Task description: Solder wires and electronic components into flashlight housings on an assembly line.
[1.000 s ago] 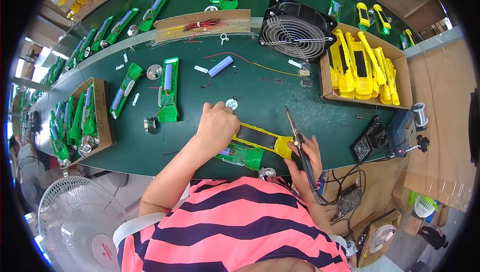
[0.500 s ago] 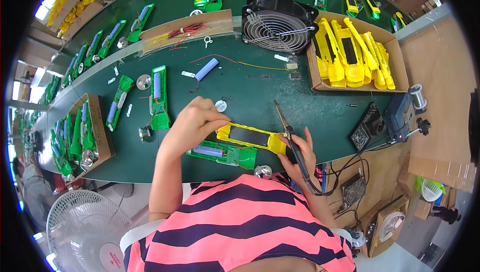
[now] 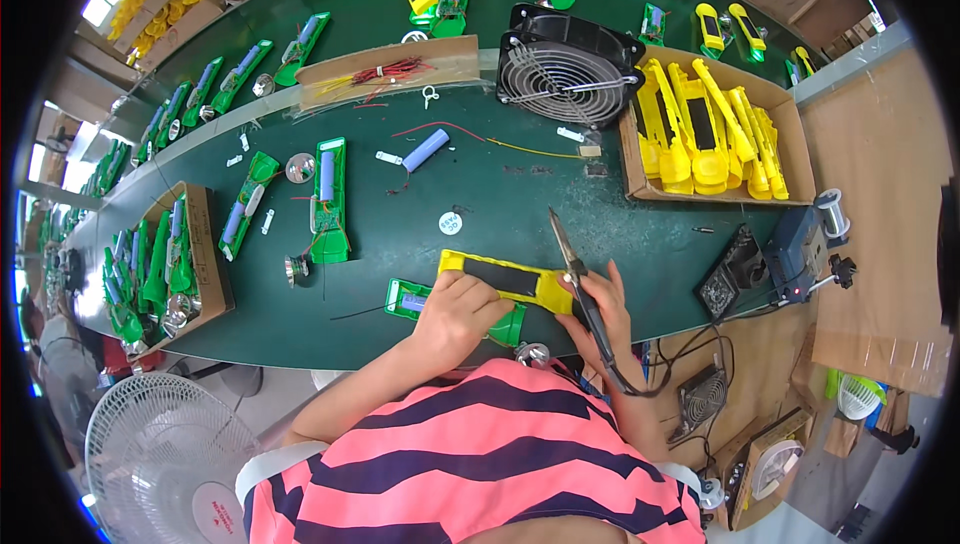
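Yellow plastic shell (image 3: 505, 280) with a dark rectangular panel on its top face, lying at the near edge of the green counter (image 3: 400, 214). Its long axis runs left to right, tilted slightly down toward the right. It rests on a green casing (image 3: 455, 309) whose left end, holding a small blue part, shows beyond the hand. The left hand (image 3: 455, 314) is curled over the shell's near left edge, fingers closed on it. The right hand (image 3: 600, 309) is closed around a soldering iron (image 3: 575, 269), whose tip points away from the person, up past the shell's right end; the hand touches that end. Compared with one second earlier, the shell lies flatter and more level, and the left hand has shifted from its upper side to its near edge. Beyond lie a blue battery (image 3: 425, 149), a black fan (image 3: 565, 69) and a cardboard box (image 3: 775, 169) of yellow shells.
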Demonstrator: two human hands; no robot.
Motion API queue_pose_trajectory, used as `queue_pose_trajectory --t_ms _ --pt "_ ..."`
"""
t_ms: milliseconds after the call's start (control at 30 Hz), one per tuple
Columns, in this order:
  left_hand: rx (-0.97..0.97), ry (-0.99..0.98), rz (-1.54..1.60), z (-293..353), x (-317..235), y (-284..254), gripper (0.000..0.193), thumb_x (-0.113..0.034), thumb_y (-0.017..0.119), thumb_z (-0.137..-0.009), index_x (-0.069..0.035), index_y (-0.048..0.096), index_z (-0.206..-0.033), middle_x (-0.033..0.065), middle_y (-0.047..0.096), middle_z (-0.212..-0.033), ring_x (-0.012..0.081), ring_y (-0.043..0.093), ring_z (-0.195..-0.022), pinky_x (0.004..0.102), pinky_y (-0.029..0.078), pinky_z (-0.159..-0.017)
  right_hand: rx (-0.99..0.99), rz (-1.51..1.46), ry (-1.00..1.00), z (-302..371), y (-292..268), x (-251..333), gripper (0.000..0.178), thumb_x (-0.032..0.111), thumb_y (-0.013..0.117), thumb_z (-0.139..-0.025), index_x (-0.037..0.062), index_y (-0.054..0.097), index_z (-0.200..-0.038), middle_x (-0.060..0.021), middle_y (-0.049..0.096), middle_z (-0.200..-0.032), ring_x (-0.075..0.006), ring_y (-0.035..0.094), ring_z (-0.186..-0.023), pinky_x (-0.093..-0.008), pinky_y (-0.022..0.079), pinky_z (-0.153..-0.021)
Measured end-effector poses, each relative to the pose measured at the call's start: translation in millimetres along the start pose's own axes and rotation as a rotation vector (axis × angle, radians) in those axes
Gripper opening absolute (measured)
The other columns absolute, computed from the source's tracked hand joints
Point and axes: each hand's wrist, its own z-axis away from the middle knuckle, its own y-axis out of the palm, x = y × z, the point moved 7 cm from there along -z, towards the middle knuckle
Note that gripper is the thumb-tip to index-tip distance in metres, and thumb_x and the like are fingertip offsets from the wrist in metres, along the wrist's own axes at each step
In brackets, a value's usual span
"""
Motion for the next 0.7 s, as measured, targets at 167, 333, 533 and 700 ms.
queue_pose_trajectory --t_ms 167,333,533,700 --pt "0.063 -0.185 -0.1 -8 14 12 0.013 -0.006 0.051 -0.063 -0.005 0.058 -0.074 0.0076 0.051 -0.073 0.0234 0.051 -0.073 0.0338 0.037 -0.068 -0.02 -0.098 -0.126 -20 15 3 0.056 0.001 0.073 -0.057 0.006 0.048 -0.107 -0.0133 0.056 -0.103 -0.0316 0.053 -0.099 -0.0437 0.037 -0.094" --pt "0.124 -0.372 -0.125 -8 35 14 0.006 -0.003 0.056 -0.067 -0.004 0.059 -0.072 0.0092 0.053 -0.07 0.0259 0.055 -0.068 0.0353 0.042 -0.063 -0.118 -0.19 -0.239 -29 -6 28 0.04 0.003 0.071 -0.063 0.006 0.052 -0.097 -0.0078 0.064 -0.085 -0.0252 0.061 -0.084 -0.0448 0.038 -0.092" --pt "0.102 -0.41 -0.06 -10 41 8 0.005 -0.002 0.058 -0.067 -0.003 0.062 -0.07 0.0094 0.055 -0.068 0.027 0.056 -0.064 0.0353 0.045 -0.06 -0.145 -0.087 -0.211 -24 -40 28 0.015 0.004 0.067 -0.07 -0.0011 0.06 -0.081 -0.0098 0.064 -0.081 -0.0222 0.063 -0.077 -0.0381 0.048 -0.078" --pt "0.132 -0.395 -0.083 -13 41 11 0.011 0.0 0.057 -0.061 -0.004 0.064 -0.069 0.0114 0.053 -0.067 0.0267 0.057 -0.063 0.0346 0.045 -0.061 -0.186 -0.771 0.249 -12 -9 -15 0.015 -0.003 0.057 -0.076 -0.0033 0.054 -0.091 -0.0115 0.061 -0.084 -0.0151 0.061 -0.063 -0.0247 0.051 -0.058"
